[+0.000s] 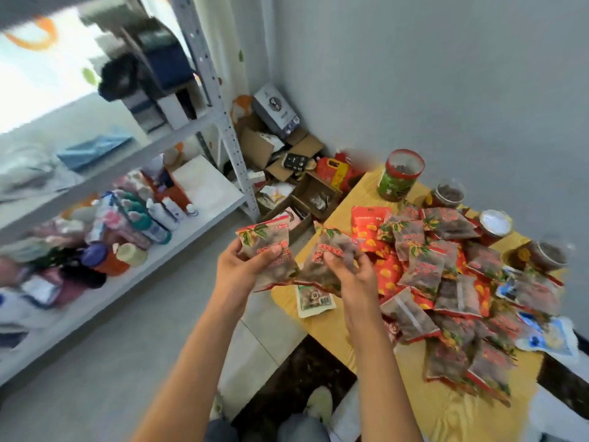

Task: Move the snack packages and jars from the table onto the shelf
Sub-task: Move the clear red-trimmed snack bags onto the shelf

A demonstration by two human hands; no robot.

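My left hand point(245, 266) grips a clear snack bag point(266, 242) with a red top edge and dark fruit inside. My right hand point(347, 275) grips a second bag point(331, 250) of the same kind. Both are held in the air off the table's left edge. On the yellow table point(446, 406) lies a heap of snack packages point(446, 272), some red, some clear. Jars stand behind the heap: a tall green-labelled one with a red lid point(400, 178) and several smaller ones point(447, 196). The white metal shelf point(204, 231) stands to the left.
The lower shelf board holds bottles and pouches point(134, 228), with a bare stretch at its right end. Open cardboard boxes point(287, 161) and a red bag crowd the floor corner between shelf and table. A white-green packet point(314, 299) lies at the table's left edge.
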